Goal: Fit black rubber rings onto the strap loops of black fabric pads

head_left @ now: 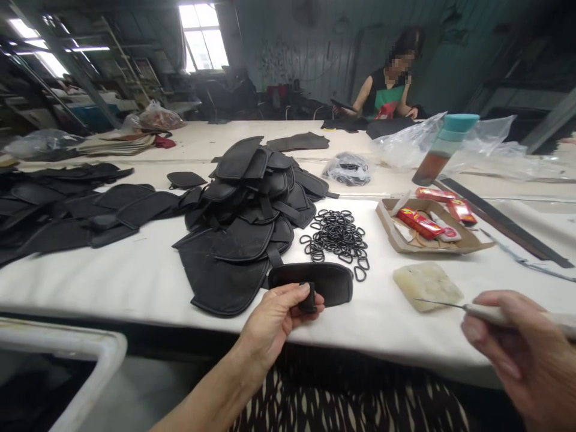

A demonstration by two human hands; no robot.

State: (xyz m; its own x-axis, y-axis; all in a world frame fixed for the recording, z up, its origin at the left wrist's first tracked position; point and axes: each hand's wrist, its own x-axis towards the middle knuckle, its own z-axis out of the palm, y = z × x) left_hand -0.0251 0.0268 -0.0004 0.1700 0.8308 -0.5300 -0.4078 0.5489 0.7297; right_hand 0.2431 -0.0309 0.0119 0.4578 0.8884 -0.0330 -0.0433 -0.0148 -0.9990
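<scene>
My left hand pinches a short black strap between thumb and fingers at the table's near edge. Just behind it lies a rounded black padded piece; whether the strap is joined to it I cannot tell. My right hand grips the pale handle of an awl, its thin metal point aimed left. That point hovers over or touches a yellowish wax-like block. Beyond the left hand are a heap of black D-rings and a tall pile of black padded pieces.
An open cardboard box with red packets stands at right, near a tumbler with a teal lid. A long dark strip lies beyond. More black pieces cover the left. Across the table a co-worker handles dark material.
</scene>
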